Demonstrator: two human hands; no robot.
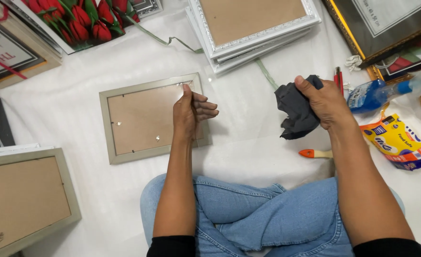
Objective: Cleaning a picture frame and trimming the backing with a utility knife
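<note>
Both hands are seen above a white sheet [248, 147] spread on the floor, with blue-jeaned crossed legs [267, 214] at the bottom of the view. Largest among the things around is the big grey-green frame [67, 190] at lower left, lying back side up, its brown backing board showing. Next, a stack of white ornate frames [260, 35] is set at the top, also backs up, and a dark gold-edged frame [343, 33] is seen at top right. A print of red tulips [84, 21] lies at top left.

Now the smaller grey-green frame [106, 123] lies face down in the middle, well apart from the big one. Over its right edge the left hand [190, 114] is held on its side, fingers curled loosely, thumb up; a thin clear sheet seems pinched there, though that cannot be told for sure.

Off to the right, the right hand [327, 102] is closed tightly around a crumpled dark grey cloth [293, 112], held clear of the sheet. Just beside it a blue spray bottle [374, 94] is laid on its side, a yellow packet [396, 140] sits below that, and a small orange-handled brush [315, 153] rests near the wrist.
</note>
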